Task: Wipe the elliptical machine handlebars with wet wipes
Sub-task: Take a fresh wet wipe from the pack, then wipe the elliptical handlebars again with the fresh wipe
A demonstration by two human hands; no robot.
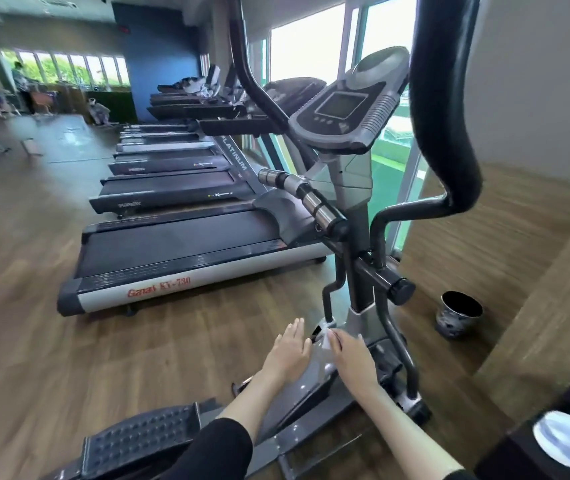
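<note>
The elliptical machine stands in front of me, its console (342,112) at upper centre. A thick black right handlebar (439,98) curves down close to the camera, and the left handlebar (259,81) rises beyond the console. A short chrome-banded grip (307,199) sticks out below the console. Low over the machine's grey housing, my right hand (349,358) pinches a small white wet wipe (326,336) at its fingertips. My left hand (288,351) hovers beside it with straight fingers, holding nothing.
A row of treadmills (179,244) runs along the left. A dark patterned bin (458,318) stands on the wooden floor at right. A wet-wipe pack (567,441) lies on a dark surface at lower right. The black pedal (138,441) is below me.
</note>
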